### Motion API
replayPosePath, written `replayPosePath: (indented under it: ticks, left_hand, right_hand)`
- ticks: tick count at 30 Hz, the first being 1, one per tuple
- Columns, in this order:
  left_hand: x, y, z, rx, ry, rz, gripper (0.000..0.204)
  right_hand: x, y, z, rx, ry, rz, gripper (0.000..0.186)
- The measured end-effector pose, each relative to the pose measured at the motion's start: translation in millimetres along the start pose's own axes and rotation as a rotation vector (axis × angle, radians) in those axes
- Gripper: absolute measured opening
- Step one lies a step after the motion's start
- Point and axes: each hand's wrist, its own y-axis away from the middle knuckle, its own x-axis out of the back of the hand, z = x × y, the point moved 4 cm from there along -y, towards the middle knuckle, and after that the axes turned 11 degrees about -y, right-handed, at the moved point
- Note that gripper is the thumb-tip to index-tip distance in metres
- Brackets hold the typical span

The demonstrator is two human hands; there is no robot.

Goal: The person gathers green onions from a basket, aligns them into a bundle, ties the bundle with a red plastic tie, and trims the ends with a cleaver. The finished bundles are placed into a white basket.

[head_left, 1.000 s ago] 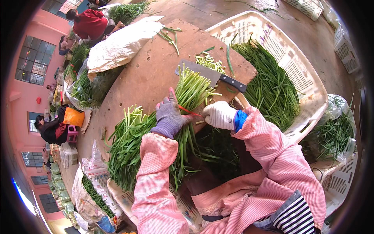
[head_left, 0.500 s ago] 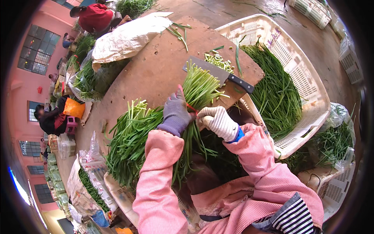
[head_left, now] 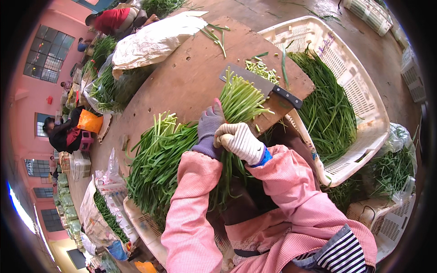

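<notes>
My left hand (head_left: 210, 129), in a grey-purple glove, is wrapped round a bunch of garlic chives (head_left: 243, 98). The pale stem ends point away from me over the board, and the green leaves hang down toward my lap. Close against it, my right hand (head_left: 241, 141), in a white striped glove, is closed at the front of the bunch. The red tie it pinched half a second ago is hidden behind its fingers now. More chives (head_left: 159, 164) lie in a pile beside my left forearm. A cleaver (head_left: 259, 84) with a black handle lies flat just beyond the bunch.
The brown wooden board (head_left: 168, 95) carries cut stem pieces (head_left: 264, 70) near the cleaver. At right stands a white plastic crate (head_left: 364, 95) of long green leaves. A white sack (head_left: 154, 45) covers the board's far left. Other people (head_left: 63, 132) sit at left.
My right hand has moved left, against my left hand, and the red tie has gone out of sight. The left hand still grips the bunch. The whole view has shifted slightly.
</notes>
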Motion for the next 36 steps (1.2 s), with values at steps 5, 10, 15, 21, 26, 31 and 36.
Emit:
replayPosePath:
  ticks: [5,10,15,21,26,31,36]
  left_hand:
    - [28,12,8,0.006,0.065,-0.11,0.108]
    - [77,32,-19,-0.089,0.343,-0.098,0.126]
    - [89,-15,-47,0.122,1.452,-0.068,0.111]
    - [76,-17,-8,-0.02,0.637,0.289,0.059]
    - [59,9,1,-0.026,0.629,0.356,0.025]
    - [60,14,11,-0.09,0.573,0.301,0.036]
    - [60,16,10,-0.013,0.691,0.263,0.037]
  right_hand:
    - [54,22,-45,-0.007,0.448,-0.075,0.022]
    - [158,31,-107,0.204,1.176,0.342,0.03]
    - [170,3,-103,0.028,1.593,0.146,0.046]
    - [172,-7,-106,0.024,1.517,0.123,0.044]
    - [130,3,-121,0.589,1.062,0.068,0.016]
    - [72,-35,-92,0.437,1.306,-0.182,0.016]
    - [88,-42,-79,0.374,1.402,-0.034,0.021]
